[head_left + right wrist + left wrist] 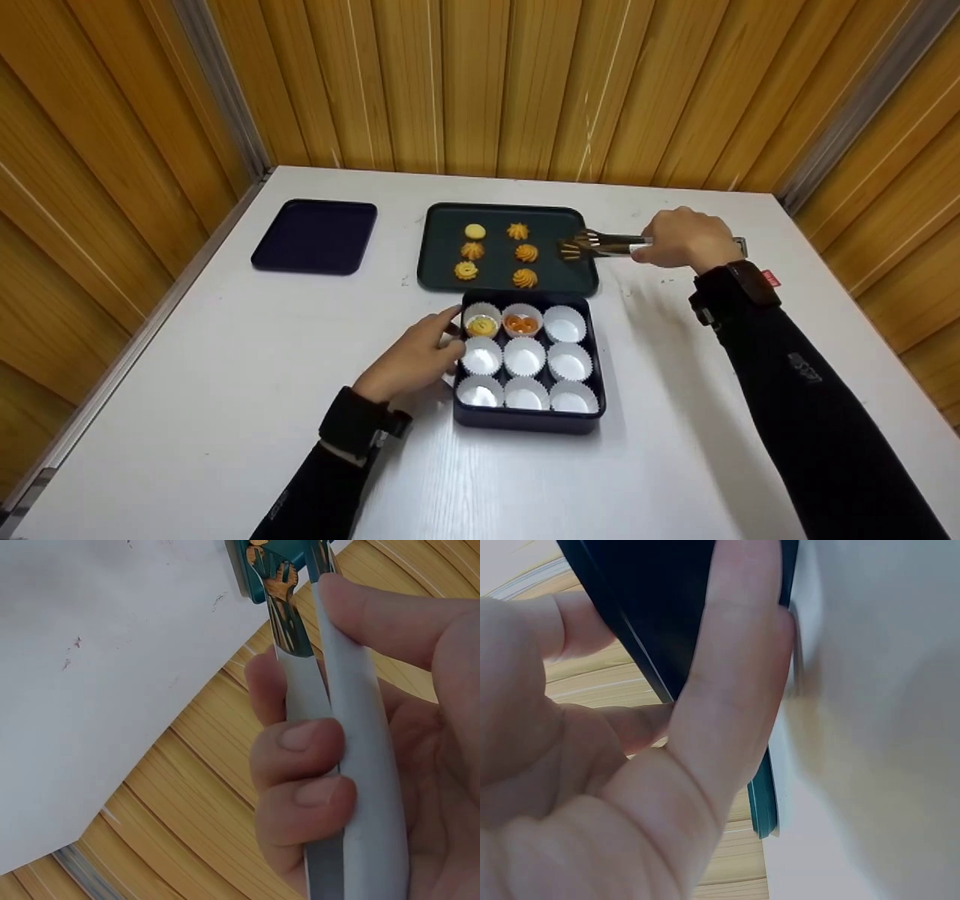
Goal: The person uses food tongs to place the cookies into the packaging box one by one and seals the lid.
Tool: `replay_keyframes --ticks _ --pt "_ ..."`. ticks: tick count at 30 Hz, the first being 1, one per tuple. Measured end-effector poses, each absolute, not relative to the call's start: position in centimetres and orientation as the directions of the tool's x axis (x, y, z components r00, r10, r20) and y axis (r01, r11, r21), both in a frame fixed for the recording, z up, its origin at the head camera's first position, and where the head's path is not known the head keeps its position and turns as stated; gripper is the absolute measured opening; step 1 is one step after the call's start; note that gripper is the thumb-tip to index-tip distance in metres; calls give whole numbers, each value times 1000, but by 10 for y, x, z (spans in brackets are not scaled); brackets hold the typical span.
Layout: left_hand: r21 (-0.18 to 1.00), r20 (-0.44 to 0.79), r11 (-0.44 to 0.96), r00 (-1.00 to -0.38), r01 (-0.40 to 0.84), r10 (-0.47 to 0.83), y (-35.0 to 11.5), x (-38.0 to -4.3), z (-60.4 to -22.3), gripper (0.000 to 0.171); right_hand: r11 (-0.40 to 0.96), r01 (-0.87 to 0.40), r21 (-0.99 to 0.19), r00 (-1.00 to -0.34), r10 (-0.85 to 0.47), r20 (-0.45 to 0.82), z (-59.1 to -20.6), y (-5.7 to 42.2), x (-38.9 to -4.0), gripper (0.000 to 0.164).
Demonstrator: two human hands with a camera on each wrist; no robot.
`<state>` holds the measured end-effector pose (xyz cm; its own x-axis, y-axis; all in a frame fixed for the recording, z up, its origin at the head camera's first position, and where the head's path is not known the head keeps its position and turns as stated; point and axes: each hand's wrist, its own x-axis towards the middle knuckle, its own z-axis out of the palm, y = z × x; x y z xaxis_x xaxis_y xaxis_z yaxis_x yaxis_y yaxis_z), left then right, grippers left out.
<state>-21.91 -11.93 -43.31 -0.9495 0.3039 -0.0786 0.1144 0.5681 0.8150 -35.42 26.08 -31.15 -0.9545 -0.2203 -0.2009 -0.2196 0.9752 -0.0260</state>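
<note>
My right hand (pixel 686 238) grips a pair of metal tongs (pixel 296 686), fingers and thumb curled round the pale handles. The slotted tong heads (pixel 577 246) hover above the right side of a dark green baking tray (pixel 442 217), with no cookie between them. On that tray sit several cookies (pixel 526 253) in two columns. My left hand (pixel 412 356) rests against the left wall of a dark box (pixel 525 421), its fingers fairly straight along the side. Paper cups (pixel 524 356) fill the box; the back left one holds a yellow cookie (pixel 481 326), the back middle one an orange cookie (pixel 522 323).
A dark purple tray (pixel 319 236) lies at the back left of the white table (pixel 225 390). The box stands just in front of the green tray. Wood-panelled walls (pixel 525 90) enclose the back and both sides.
</note>
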Motion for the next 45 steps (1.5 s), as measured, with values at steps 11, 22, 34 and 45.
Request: replay_keyframes --ticks 11,22,34,45 --pt "827 -80 551 -949 108 305 -119 -219 -432 73 974 -226 10 -949 -218 -227 -305 260 -355 52" --pt "817 -92 569 -952 96 293 -119 -216 -430 75 951 -298 75 -938 -277 -210 -291 266 -348 54" --pt "833 -104 548 -949 80 297 -118 -217 -430 75 904 -422 69 -898 -407 -167 -244 278 -299 51" --pt "846 -88 526 -949 89 303 -118 -217 -432 74 857 -501 122 -862 -483 -153 -243 274 -259 43"
